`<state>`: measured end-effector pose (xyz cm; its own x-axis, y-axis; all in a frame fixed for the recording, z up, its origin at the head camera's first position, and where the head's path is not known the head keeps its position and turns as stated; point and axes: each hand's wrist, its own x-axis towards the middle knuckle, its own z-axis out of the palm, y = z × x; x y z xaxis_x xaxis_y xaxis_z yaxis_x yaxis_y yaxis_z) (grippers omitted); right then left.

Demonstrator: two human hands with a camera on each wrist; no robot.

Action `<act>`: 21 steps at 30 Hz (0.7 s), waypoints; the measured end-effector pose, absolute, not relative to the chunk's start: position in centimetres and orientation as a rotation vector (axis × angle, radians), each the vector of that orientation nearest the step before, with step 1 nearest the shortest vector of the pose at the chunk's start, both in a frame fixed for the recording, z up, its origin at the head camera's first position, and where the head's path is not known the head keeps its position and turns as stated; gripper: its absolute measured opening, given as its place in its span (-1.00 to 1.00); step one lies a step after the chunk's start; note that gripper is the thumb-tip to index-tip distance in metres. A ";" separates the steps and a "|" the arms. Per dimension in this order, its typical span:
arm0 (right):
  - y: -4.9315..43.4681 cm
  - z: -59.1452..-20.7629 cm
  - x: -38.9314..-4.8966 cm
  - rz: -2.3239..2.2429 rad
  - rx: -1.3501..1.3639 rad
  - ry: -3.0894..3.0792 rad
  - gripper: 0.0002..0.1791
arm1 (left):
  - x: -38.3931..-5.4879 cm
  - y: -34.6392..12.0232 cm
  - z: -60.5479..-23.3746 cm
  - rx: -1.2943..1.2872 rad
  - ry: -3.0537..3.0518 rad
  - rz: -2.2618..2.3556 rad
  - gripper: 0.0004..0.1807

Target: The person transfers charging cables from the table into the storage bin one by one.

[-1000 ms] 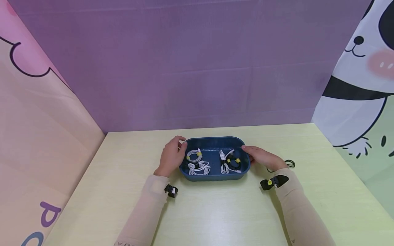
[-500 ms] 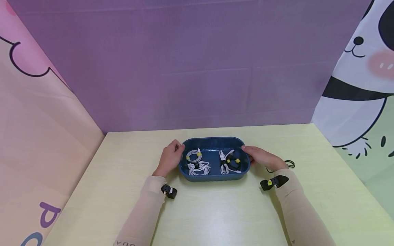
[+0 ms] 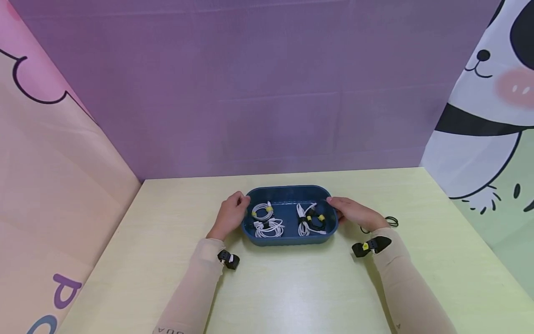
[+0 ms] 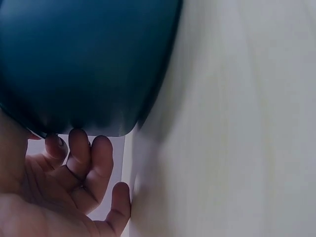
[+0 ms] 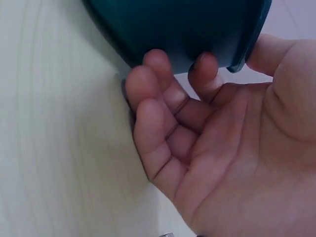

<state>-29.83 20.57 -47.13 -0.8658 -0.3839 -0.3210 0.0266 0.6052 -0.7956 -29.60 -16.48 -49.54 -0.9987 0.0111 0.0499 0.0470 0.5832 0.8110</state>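
Note:
A blue oblong bin (image 3: pixel 288 241) stands on the table with coiled cables inside. My left hand (image 3: pixel 231 216) grips its left end, thumb at the rim and fingertips (image 4: pixel 101 148) against the outer wall in the left wrist view. At the right end my right hand (image 3: pixel 355 214) holds the rim, its fingers (image 5: pixel 158 61) curled against the wall below. In the bin's left half lie a white cable coil (image 3: pixel 269 210) with yellow ties and a white cable (image 3: pixel 275 228) with a dark tie. The right half has a white cable bundle (image 3: pixel 302 226) beside a black cable coil (image 3: pixel 320 227) with yellow ties.
A thin black cable (image 3: pixel 392 221) lies on the pale table (image 3: pixel 292 297) behind my right wrist, partly hidden by it. A purple cloth wall (image 3: pixel 267 93) rises at the table's back edge, with printed panels on both sides.
My left hand has shifted slightly down and left, and its fingers have closed on the bin's left rim. The bin has moved very slightly left. My right hand keeps its hold.

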 end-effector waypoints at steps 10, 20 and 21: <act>23.1 -46.4 -30.6 -1.394 -0.428 2.387 -0.59 | -29.8 -16.2 -49.4 -0.042 -2.771 -1.431 -0.66; 26.8 -42.9 -29.2 -1.208 -0.395 2.632 -0.77 | -29.8 -15.5 -49.3 -0.027 -2.769 -1.461 -0.65; 27.0 -42.8 -29.0 -1.147 -0.394 2.671 -0.79 | -29.7 -15.5 -49.3 -0.030 -2.771 -1.457 -0.65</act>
<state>-28.96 26.97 -42.79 -0.9427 -0.3227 -0.0842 -0.1611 0.6617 -0.7323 -29.75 -15.53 -49.27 -0.9998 0.0122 0.0186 0.0222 0.5666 0.8237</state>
